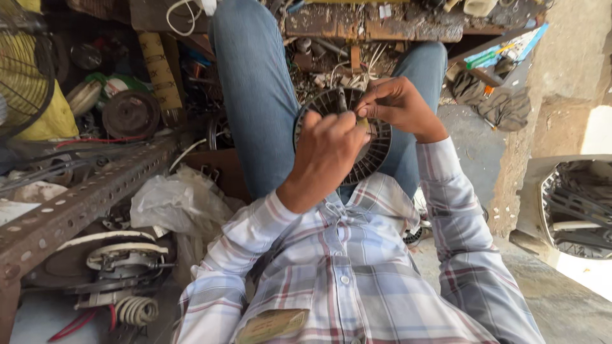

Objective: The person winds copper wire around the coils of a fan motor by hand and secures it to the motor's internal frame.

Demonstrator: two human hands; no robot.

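Tan rectangular label [271,325] sits on the plaid shirt [357,280]. Above the lap, left hand [325,156] grips a round slotted motor core [376,150], face up; right hand [398,105] pinches something small, unclear, at its rim.

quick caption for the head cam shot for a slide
Seated person's left hand and right hand work together on a round slotted motor core held over the lap.

From my feed, daylight came in hard from the right, blowing out the floor patch [593,277] at the lower right edge. The left side sat in dull shade. Straight lines bowed near the edges, focus stayed sharp mid-frame, and I saw no motion blur.
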